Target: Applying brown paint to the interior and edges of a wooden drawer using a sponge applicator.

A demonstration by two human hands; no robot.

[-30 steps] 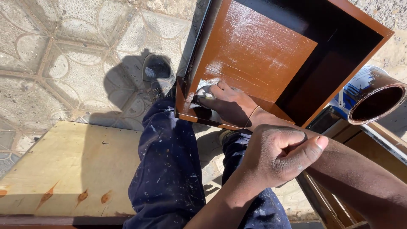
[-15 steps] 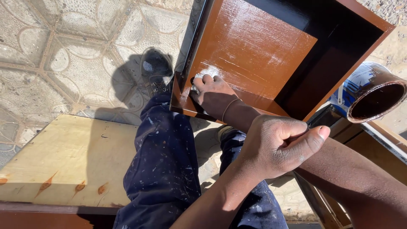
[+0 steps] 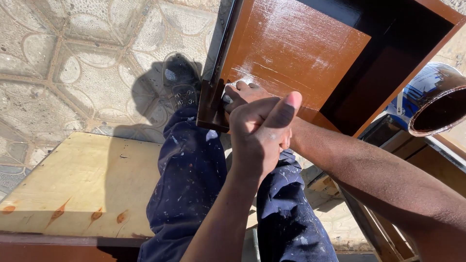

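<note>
The right hand (image 3: 242, 94) presses flat on the brown panel (image 3: 291, 53) of an open wooden box (image 3: 388, 63) that leans against the person's knee, fingers spread over a pale patch near the panel's lower left corner; something small may lie under the palm, but I cannot tell what, since the left hand (image 3: 262, 131) hides most of it. The left hand hovers in front, curled into a loose fist with the thumb up, and seems to hold nothing. The panel shines wet in the sun, with fine streaks running along it. To do this rubbing well, I judge the strokes should follow those streaks, with even pressure and no dwelling on one spot, so the finish stays level. The box rests on its edge and could slip off the trousers (image 3: 194, 184), so steadying its rim with the free hand would help. A paint can (image 3: 432, 102) stands just right of the box, close enough to knock. A plywood board (image 3: 73, 184) lies at the left.
</note>
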